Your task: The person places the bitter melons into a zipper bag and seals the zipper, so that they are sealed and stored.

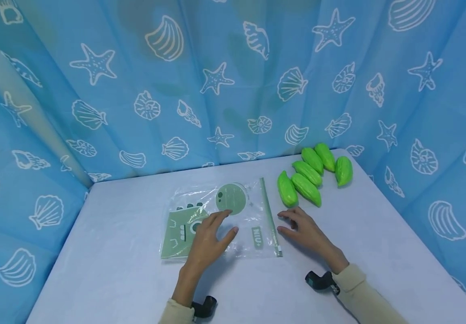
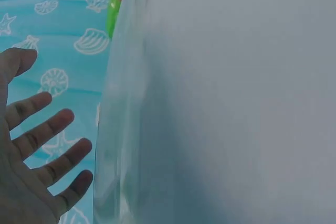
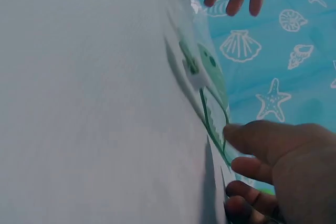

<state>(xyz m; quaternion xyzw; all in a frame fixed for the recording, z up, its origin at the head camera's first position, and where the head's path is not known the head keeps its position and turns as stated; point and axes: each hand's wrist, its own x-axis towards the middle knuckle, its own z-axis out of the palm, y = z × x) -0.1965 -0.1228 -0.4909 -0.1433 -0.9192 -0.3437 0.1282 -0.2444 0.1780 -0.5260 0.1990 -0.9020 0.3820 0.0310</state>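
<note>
A clear plastic zip bag (image 1: 174, 243) with a green cartoon print lies flat on the white table. Its green zip strip (image 1: 269, 211) runs along the right side, with a white slider (image 1: 279, 248) near the front corner. Above the bag's middle hovers my left hand (image 1: 210, 240), fingers spread and holding nothing; the left wrist view shows the bag's edge (image 2: 113, 156) beside those fingertips. My right hand (image 1: 307, 231) is just right of the zip strip, its fingers loosely bent around nothing. In the right wrist view its thumb (image 3: 247, 135) overlaps the strip.
Several bright green, oblong fruit-like pieces (image 1: 306, 188) lie in a cluster at the back right, just beyond my right hand. A blue curtain (image 1: 217, 112) with white shells and starfish encloses the table's (image 1: 111, 252) back and sides.
</note>
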